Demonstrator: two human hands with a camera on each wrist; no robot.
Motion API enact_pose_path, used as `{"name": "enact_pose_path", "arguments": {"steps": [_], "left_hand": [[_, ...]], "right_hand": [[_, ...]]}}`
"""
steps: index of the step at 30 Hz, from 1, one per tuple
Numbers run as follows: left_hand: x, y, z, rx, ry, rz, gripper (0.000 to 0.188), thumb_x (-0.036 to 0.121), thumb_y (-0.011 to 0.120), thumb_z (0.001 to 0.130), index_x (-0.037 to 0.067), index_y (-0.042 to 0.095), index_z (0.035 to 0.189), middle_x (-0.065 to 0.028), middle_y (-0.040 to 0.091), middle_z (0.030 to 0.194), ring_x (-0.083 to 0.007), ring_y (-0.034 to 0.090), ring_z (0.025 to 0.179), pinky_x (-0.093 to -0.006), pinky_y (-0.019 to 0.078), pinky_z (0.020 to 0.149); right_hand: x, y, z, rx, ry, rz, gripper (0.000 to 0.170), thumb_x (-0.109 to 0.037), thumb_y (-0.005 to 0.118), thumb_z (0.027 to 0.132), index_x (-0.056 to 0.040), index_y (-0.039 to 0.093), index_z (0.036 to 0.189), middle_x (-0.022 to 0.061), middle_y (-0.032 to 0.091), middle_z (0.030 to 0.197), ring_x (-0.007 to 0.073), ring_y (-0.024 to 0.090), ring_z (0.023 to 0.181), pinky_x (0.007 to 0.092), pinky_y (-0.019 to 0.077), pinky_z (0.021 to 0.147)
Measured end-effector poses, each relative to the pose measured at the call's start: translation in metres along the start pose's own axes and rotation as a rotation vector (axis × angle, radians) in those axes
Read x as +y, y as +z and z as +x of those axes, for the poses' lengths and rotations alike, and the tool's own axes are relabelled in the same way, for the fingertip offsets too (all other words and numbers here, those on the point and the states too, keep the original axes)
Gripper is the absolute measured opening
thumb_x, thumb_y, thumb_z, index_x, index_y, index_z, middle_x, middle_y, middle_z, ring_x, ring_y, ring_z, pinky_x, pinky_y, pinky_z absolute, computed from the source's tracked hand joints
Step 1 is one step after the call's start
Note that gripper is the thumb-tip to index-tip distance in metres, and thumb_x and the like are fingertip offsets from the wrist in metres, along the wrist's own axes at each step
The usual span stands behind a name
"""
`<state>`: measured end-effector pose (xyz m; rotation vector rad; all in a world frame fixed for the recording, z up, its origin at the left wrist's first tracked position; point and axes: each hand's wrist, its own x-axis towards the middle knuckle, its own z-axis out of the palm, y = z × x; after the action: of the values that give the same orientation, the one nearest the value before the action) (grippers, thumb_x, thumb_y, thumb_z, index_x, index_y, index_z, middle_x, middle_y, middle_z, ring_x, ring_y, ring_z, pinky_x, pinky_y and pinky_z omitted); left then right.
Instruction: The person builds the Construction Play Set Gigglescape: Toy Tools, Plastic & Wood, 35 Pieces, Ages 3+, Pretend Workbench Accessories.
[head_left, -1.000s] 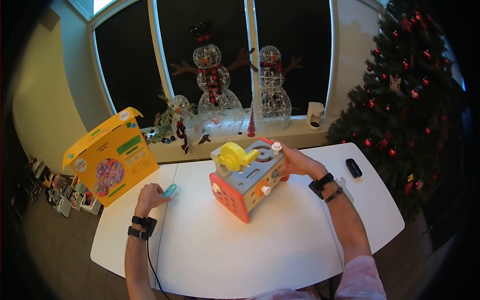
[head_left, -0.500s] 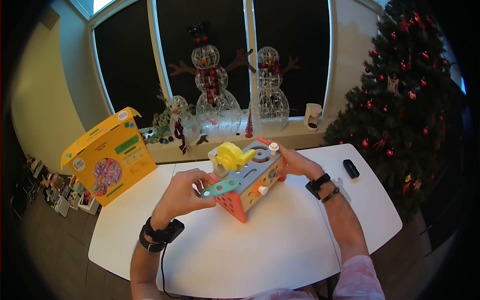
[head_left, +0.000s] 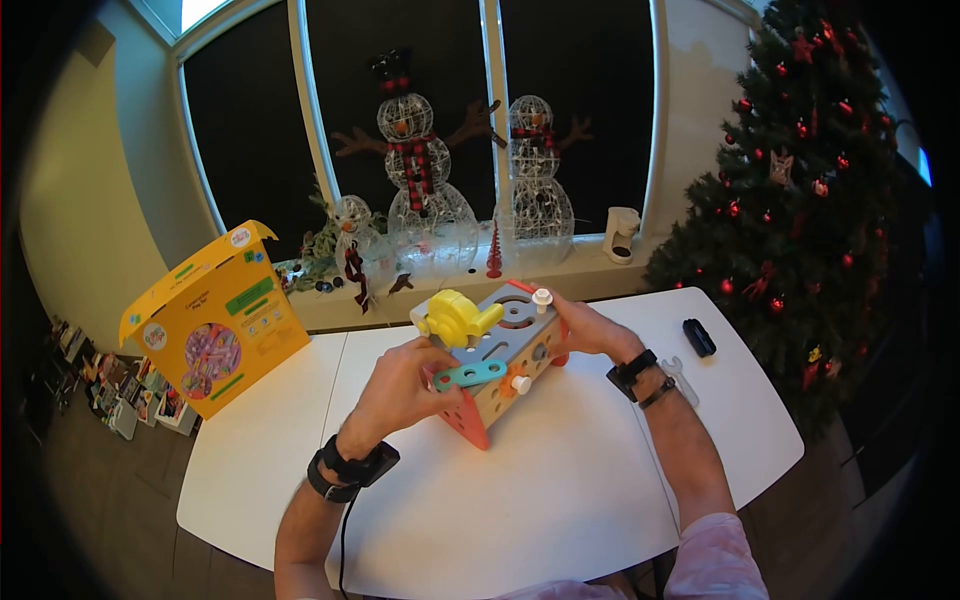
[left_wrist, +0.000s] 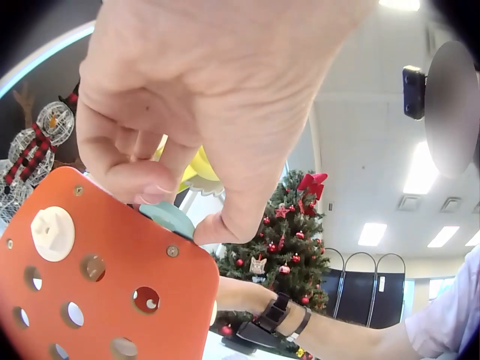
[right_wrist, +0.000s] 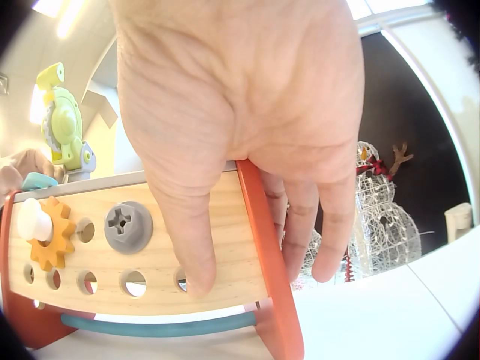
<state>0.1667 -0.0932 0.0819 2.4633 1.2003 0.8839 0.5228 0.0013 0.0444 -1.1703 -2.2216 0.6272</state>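
Observation:
My left hand (head_left: 402,387) pinches one end of a teal toy strip with holes (head_left: 472,374), laid along the near left top edge of a toy workbench (head_left: 500,395). In the left wrist view, thumb and fingers hold the strip (left_wrist: 169,217) just above the red end panel (left_wrist: 112,277). My right hand (head_left: 590,325) grips the bench's right end, thumb on the wooden front and fingers behind the red side (right_wrist: 270,255). A yellow toy saw (head_left: 458,318) stands on the grey top. An orange gear (right_wrist: 51,232) and a grey screw (right_wrist: 127,227) sit on the front.
The white table (head_left: 560,500) carries a yellow box (head_left: 215,320) at left. A black object (head_left: 699,338) and a light grey toy wrench (head_left: 682,382) lie at right. Wire snowmen (head_left: 430,200) stand along the window, and a decorated tree (head_left: 790,230) at right.
My left hand has brought the teal strip from the table's left side rightward to the workbench's top edge. The right hand keeps its grip on the bench's right end.

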Motion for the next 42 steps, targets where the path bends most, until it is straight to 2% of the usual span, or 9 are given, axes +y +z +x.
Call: {"name": "enact_pose_path", "arguments": {"steps": [11, 13, 20, 26, 28, 35, 38, 40, 42], "left_hand": [[-0.001, 0.006, -0.002, 0.035, -0.024, -0.012, 0.040, 0.026, 0.086, 0.080, 0.003, 0.084, 0.113, -0.0108, 0.074, 0.101, -0.0199, 0.072, 0.070, -0.0316, 0.0583, 0.067], [0.001, 0.006, -0.001, 0.025, -0.088, -0.043, 0.046, 0.033, 0.085, 0.074, 0.004, 0.085, 0.110, -0.0145, 0.076, 0.102, -0.0337, 0.075, 0.090, -0.0414, 0.0600, 0.082], [0.004, 0.005, -0.001, 0.020, -0.091, -0.044, 0.045, 0.032, 0.085, 0.075, 0.004, 0.084, 0.111, -0.0142, 0.076, 0.104, -0.0335, 0.075, 0.091, -0.0415, 0.0601, 0.083], [0.002, 0.004, -0.003, 0.017, -0.075, -0.066, 0.047, 0.031, 0.087, 0.077, 0.003, 0.083, 0.114, -0.0146, 0.076, 0.105, -0.0322, 0.075, 0.091, -0.0403, 0.0600, 0.083], [-0.001, 0.003, -0.005, 0.109, 0.029, -0.049, 0.043, 0.024, 0.088, 0.081, 0.003, 0.083, 0.118, -0.0100, 0.076, 0.105, -0.0159, 0.070, 0.068, -0.0287, 0.0558, 0.064], [0.012, -0.031, -0.025, 0.229, -0.067, -0.083, 0.038, 0.021, 0.090, 0.082, 0.003, 0.082, 0.115, -0.0083, 0.075, 0.102, -0.0118, 0.064, 0.059, -0.0249, 0.0510, 0.055], [0.003, -0.047, -0.036, 0.266, -0.120, -0.062, 0.029, 0.016, 0.088, 0.084, 0.003, 0.082, 0.109, -0.0074, 0.074, 0.101, -0.0105, 0.063, 0.060, -0.0238, 0.0493, 0.055], [-0.006, -0.055, -0.041, 0.282, -0.146, -0.073, 0.028, 0.016, 0.088, 0.085, 0.003, 0.082, 0.108, -0.0072, 0.074, 0.101, -0.0102, 0.063, 0.060, -0.0238, 0.0491, 0.055], [-0.011, -0.061, -0.046, 0.318, -0.187, -0.081, 0.024, 0.016, 0.088, 0.086, 0.003, 0.081, 0.106, -0.0063, 0.073, 0.101, -0.0094, 0.062, 0.060, -0.0241, 0.0479, 0.056]], "right_hand": [[0.008, 0.002, 0.003, -0.028, -0.004, 0.049, 0.115, 0.005, 0.091, 0.072, -0.0115, 0.031, 0.168, 0.0196, 0.067, 0.143, 0.0366, 0.065, 0.135, 0.0443, 0.0530, 0.115], [0.003, 0.001, 0.002, -0.027, 0.013, 0.040, 0.115, 0.005, 0.091, 0.072, -0.0117, 0.031, 0.168, 0.0197, 0.067, 0.143, 0.0368, 0.065, 0.134, 0.0445, 0.0531, 0.115], [0.009, 0.003, 0.003, -0.013, 0.017, -0.013, 0.115, 0.002, 0.093, 0.073, -0.0117, 0.030, 0.168, 0.0206, 0.067, 0.144, 0.0381, 0.065, 0.136, 0.0456, 0.0534, 0.115], [0.006, 0.003, 0.003, -0.022, -0.016, 0.014, 0.116, 0.000, 0.093, 0.075, -0.0153, 0.028, 0.170, 0.0187, 0.069, 0.143, 0.0372, 0.066, 0.134, 0.0464, 0.0540, 0.114], [-0.011, -0.004, -0.001, -0.045, 0.028, 0.028, 0.120, -0.001, 0.094, 0.075, -0.0169, 0.025, 0.172, 0.0180, 0.069, 0.143, 0.0366, 0.066, 0.133, 0.0467, 0.0546, 0.113], [0.017, -0.033, -0.023, -0.050, 0.167, 0.103, 0.121, -0.001, 0.092, 0.081, -0.0154, 0.019, 0.175, 0.0175, 0.067, 0.140, 0.0268, 0.073, 0.109, 0.0398, 0.0613, 0.095], [0.040, -0.058, -0.050, -0.002, 0.184, -0.020, 0.102, -0.006, 0.092, 0.084, -0.0130, 0.035, 0.169, 0.0153, 0.069, 0.134, 0.0262, 0.075, 0.104, 0.0391, 0.0614, 0.089], [0.051, -0.074, -0.071, 0.015, 0.204, -0.144, 0.072, -0.013, 0.093, 0.081, -0.0065, 0.062, 0.146, 0.0139, 0.075, 0.116, 0.0273, 0.074, 0.098, 0.0406, 0.0586, 0.088], [0.064, -0.082, -0.095, -0.005, 0.278, -0.257, 0.062, -0.015, 0.093, 0.081, -0.0064, 0.067, 0.136, 0.0132, 0.076, 0.111, 0.0285, 0.074, 0.099, 0.0410, 0.0586, 0.088]]}}
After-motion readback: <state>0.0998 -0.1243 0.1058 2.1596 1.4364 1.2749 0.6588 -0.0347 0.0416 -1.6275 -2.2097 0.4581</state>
